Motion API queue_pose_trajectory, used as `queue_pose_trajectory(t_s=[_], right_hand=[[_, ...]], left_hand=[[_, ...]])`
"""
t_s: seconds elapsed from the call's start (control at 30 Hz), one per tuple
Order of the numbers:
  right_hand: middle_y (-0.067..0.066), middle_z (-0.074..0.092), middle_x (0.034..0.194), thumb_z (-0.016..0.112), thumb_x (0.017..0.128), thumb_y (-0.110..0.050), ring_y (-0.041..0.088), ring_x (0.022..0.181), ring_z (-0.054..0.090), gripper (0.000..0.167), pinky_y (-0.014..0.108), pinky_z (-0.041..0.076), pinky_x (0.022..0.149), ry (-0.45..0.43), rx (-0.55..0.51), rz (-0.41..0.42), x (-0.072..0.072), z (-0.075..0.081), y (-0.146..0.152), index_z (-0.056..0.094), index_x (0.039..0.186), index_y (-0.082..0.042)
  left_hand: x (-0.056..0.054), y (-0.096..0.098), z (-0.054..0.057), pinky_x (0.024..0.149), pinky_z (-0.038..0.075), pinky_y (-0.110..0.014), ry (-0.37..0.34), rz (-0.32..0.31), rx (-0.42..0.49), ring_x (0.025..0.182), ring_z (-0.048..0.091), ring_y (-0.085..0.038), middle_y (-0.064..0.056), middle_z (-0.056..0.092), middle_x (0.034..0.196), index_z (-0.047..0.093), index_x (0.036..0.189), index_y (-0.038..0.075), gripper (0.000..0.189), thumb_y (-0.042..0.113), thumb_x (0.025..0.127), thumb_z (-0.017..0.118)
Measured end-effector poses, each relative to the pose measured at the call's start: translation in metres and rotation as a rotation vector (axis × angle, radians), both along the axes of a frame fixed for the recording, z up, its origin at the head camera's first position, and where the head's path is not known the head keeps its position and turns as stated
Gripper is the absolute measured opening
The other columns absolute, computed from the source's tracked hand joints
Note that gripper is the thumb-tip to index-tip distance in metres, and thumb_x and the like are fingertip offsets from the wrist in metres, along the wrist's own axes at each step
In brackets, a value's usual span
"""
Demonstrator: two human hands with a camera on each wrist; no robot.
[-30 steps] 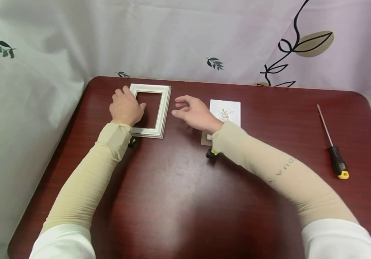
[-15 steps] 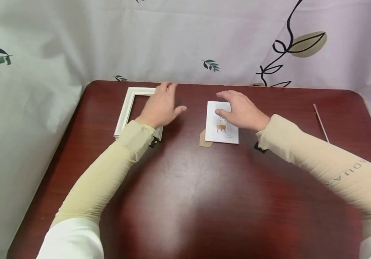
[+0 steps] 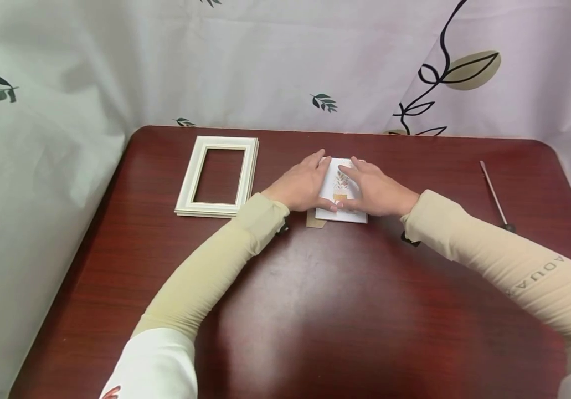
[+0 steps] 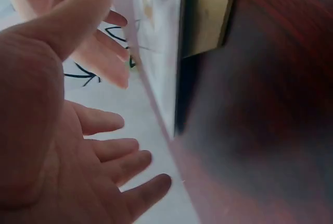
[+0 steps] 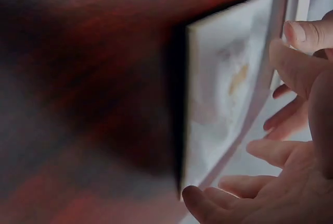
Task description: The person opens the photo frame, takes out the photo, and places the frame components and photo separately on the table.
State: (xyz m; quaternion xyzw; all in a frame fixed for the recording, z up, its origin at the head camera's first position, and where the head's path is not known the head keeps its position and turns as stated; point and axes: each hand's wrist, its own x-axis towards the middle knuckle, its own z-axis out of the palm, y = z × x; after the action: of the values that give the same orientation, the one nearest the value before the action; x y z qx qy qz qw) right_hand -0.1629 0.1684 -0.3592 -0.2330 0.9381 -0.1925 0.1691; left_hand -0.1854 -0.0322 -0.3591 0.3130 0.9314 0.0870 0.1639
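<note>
A white card (image 3: 340, 185) with a printed potted plant lies toward the back of the table, over a brown flat piece (image 3: 315, 220) that sticks out at its lower left corner. My left hand (image 3: 297, 185) is over the card's left edge and my right hand (image 3: 384, 191) over its right edge, thumbs near each other above its lower part. Both wrist views show loosely spread fingers, with no grip on the card. In the right wrist view the card (image 5: 223, 83) looks thick-edged, and fingertips of the right hand (image 5: 260, 187) come right up to its edge.
An off-white picture frame (image 3: 188, 185) with a bare opening lies at the left. On the right is a screwdriver (image 3: 494, 194), its handle largely hidden by the right sleeve. A leaf-patterned curtain (image 3: 265, 66) hangs behind the dark red table (image 3: 325, 310).
My left hand has left the picture frame and moved right to the card. My right hand first moved right past the frame, then came down over the card's right side.
</note>
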Motion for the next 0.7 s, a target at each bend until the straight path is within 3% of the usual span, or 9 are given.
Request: queue_pose_trajectory(t_s=[0.27, 0.5, 0.7], right_hand=[[0.038, 0.017, 0.158, 0.077, 0.089, -0.031, 0.051, 0.147, 0.018, 0.085, 0.058, 0.023, 0.117, 0.014, 0.045, 0.033, 0.003, -0.015, 0.006, 0.035, 0.153, 0.005], [0.036, 0.017, 0.159, 0.077, 0.09, -0.031, 0.048, 0.148, 0.017, 0.084, 0.058, 0.024, 0.117, 0.019, 0.025, 0.043, 0.005, -0.017, 0.012, 0.034, 0.153, 0.004], [0.035, 0.018, 0.159, 0.077, 0.09, -0.031, 0.047, 0.149, 0.016, 0.084, 0.058, 0.023, 0.117, 0.02, 0.014, 0.043, 0.007, -0.019, 0.017, 0.033, 0.154, 0.004]], left_hand=[[-0.003, 0.004, -0.017, 0.124, 0.01, -0.041, -0.075, -0.015, -0.01, 0.154, 0.004, -0.034, -0.024, -0.001, 0.166, 0.014, 0.159, -0.001, 0.119, 0.063, 0.08, 0.075], [-0.002, 0.001, -0.02, 0.124, 0.007, -0.043, -0.114, -0.011, 0.022, 0.154, -0.003, -0.03, -0.021, -0.01, 0.166, 0.008, 0.161, 0.004, 0.135, 0.068, 0.069, 0.082], [0.0, -0.001, -0.021, 0.124, 0.006, -0.043, -0.129, -0.012, 0.01, 0.154, -0.005, -0.028, -0.02, -0.011, 0.166, 0.005, 0.161, 0.003, 0.137, 0.067, 0.068, 0.083]])
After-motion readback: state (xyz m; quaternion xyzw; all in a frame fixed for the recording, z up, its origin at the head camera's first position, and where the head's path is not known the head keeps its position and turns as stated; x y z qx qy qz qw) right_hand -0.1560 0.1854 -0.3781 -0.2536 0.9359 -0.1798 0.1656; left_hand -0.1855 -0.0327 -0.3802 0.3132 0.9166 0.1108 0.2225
